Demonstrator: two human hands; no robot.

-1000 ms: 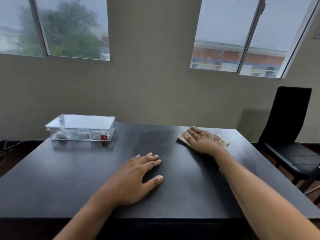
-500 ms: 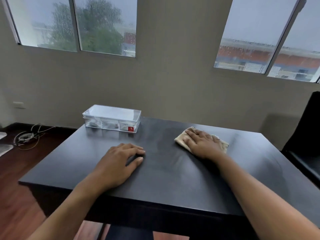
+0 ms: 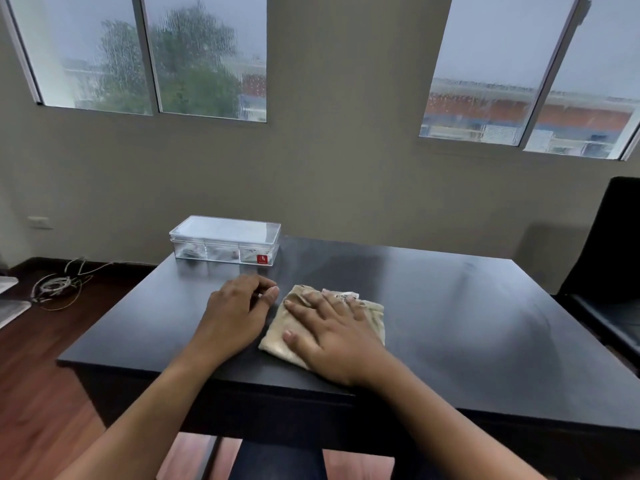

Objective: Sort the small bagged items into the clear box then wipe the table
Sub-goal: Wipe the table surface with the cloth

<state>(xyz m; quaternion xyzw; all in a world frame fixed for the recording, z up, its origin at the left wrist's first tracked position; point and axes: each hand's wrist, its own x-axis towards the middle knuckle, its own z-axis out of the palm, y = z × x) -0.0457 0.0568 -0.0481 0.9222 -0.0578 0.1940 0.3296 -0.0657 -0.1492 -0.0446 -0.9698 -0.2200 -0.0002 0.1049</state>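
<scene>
A clear lidded box (image 3: 225,240) stands at the far left corner of the black table (image 3: 467,317); small bagged items show dimly through its front wall. My right hand (image 3: 332,334) lies flat, fingers spread, pressing a folded beige cloth (image 3: 372,315) onto the tabletop near the front middle. Just left of the cloth my left hand (image 3: 239,313) rests palm down on the table, fingers loosely curled, holding nothing.
A black chair (image 3: 609,268) stands at the table's right side. Loose cables (image 3: 59,284) lie on the wooden floor at the left, under a wall socket (image 3: 40,223). The table's near edge runs right under my forearms.
My right hand has slid the cloth toward me and to the left, ending next to my left hand. The view has shifted to the left.
</scene>
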